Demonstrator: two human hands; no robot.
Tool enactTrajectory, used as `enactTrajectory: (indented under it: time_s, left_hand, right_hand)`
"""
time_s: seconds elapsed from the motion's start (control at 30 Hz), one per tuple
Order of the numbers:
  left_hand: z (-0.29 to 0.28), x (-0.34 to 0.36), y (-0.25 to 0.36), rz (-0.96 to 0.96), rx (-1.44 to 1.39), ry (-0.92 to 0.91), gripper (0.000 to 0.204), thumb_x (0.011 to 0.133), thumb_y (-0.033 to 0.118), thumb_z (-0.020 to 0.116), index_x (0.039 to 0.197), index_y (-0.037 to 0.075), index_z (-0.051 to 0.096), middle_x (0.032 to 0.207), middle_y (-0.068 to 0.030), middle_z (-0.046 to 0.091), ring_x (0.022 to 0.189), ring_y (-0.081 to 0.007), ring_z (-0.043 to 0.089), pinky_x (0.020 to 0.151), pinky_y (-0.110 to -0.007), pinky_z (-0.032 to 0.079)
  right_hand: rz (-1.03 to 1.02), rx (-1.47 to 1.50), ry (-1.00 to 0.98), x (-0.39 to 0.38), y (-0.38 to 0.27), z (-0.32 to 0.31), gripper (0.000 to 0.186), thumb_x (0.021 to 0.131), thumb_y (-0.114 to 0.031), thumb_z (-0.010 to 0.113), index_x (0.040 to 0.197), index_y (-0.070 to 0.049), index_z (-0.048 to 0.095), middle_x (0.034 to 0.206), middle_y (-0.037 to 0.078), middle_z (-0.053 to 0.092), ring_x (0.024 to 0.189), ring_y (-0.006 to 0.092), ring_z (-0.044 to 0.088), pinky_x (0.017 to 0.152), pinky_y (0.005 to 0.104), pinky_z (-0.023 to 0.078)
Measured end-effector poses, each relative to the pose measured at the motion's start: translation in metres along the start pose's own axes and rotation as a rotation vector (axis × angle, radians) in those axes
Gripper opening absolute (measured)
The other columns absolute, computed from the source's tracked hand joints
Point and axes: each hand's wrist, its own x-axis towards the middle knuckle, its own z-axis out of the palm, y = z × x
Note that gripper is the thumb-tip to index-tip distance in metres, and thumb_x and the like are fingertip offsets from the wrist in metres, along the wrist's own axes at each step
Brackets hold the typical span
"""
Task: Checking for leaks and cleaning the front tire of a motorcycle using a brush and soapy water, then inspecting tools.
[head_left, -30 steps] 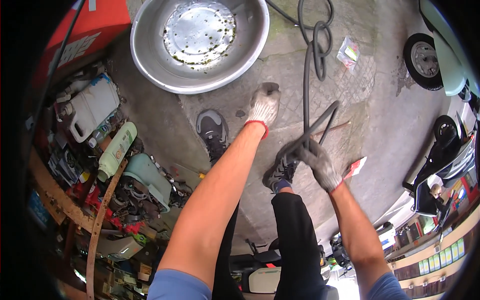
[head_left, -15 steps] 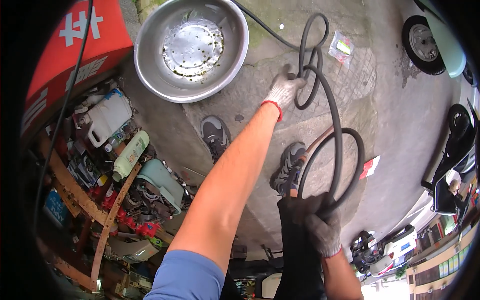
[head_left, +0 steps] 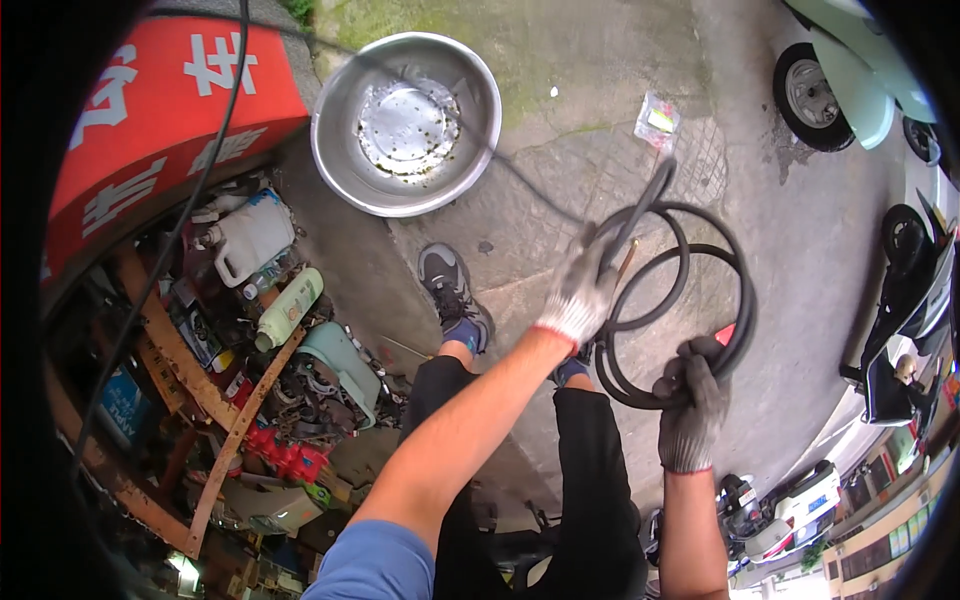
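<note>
A thick black rubber hose point(head_left: 743, 275) hangs in several loose loops between my two gloved hands. My left hand point(head_left: 582, 282), in a grey-and-white work glove, is closed around the hose on the left side of the loops. Lower and to the right, my right hand point(head_left: 694, 402) grips the gathered bottom of the loops with its fingers wrapped round them. From my left hand a blurred length of hose runs up and left, passing over a large round metal basin point(head_left: 330, 160). Some water and small green bits lie in the basin.
A red box-shaped stand point(head_left: 150, 75) with white lettering is at the upper left. Below it sits a cluttered rack with a white jug point(head_left: 256, 238) and a pale green bottle point(head_left: 291, 308). Scooters line the right, one showing its wheel point(head_left: 812, 97). A plastic packet point(head_left: 657, 122) lies on the concrete.
My left hand has drawn the hose nearer my right hand, which has moved up from beside my leg. More loops are gathered, and the trailing hose now crosses above the basin.
</note>
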Motion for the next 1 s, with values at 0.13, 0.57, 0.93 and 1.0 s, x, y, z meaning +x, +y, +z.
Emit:
enactTrajectory:
  time_s: [0.13, 0.57, 0.93, 1.0]
  left_hand:
    - [-0.018, -0.064, 0.03, 0.056, 0.07, -0.05, 0.038, 0.082, 0.012, 0.064, 0.12, 0.007, 0.063, 0.129, -0.0175, 0.06, 0.125, -0.0414, 0.051, 0.115, -0.054, 0.031]
    - [-0.097, -0.186, 0.055, -0.146, -0.314, -0.536, 0.04, 0.098, 0.031, 0.056, 0.122, 0.0, 0.06, 0.103, -0.0186, 0.068, 0.098, -0.035, 0.067, 0.09, -0.041, 0.051]
    - [-0.145, -0.064, -0.029, -0.659, -1.164, 0.422, 0.035, 0.095, 0.019, 0.062, 0.126, 0.003, 0.06, 0.092, -0.0066, 0.066, 0.083, -0.0184, 0.063, 0.084, -0.039, 0.052]
    - [-0.15, -0.078, 0.001, -0.633, -1.121, 0.372, 0.026, 0.097, 0.02, 0.059, 0.114, 0.001, 0.066, 0.069, -0.0007, 0.056, 0.061, -0.014, 0.056, 0.068, -0.034, 0.053]
  right_hand:
    - [0.262, 0.045, 0.092, 0.012, 0.003, -0.004, 0.037, 0.099, -0.012, 0.057, 0.135, -0.002, 0.051, 0.11, 0.008, 0.063, 0.086, 0.0172, 0.065, 0.058, 0.0291, 0.052]
    - [0.619, 0.152, -0.532, -0.03, 0.017, -0.002, 0.049, 0.085, -0.03, 0.079, 0.116, 0.002, 0.059, 0.084, 0.009, 0.06, 0.079, 0.0243, 0.062, 0.079, 0.0401, 0.056]
    - [0.479, -0.108, -0.478, -0.125, -0.059, 0.009, 0.026, 0.083, -0.013, 0.071, 0.101, 0.002, 0.059, 0.079, 0.011, 0.061, 0.066, 0.0235, 0.064, 0.065, 0.0385, 0.06]
    - [0.373, -0.188, -0.401, -0.13, -0.07, 0.015, 0.023, 0.085, -0.013, 0.071, 0.1, -0.001, 0.058, 0.079, 0.01, 0.06, 0.068, 0.0234, 0.064, 0.063, 0.0381, 0.058]
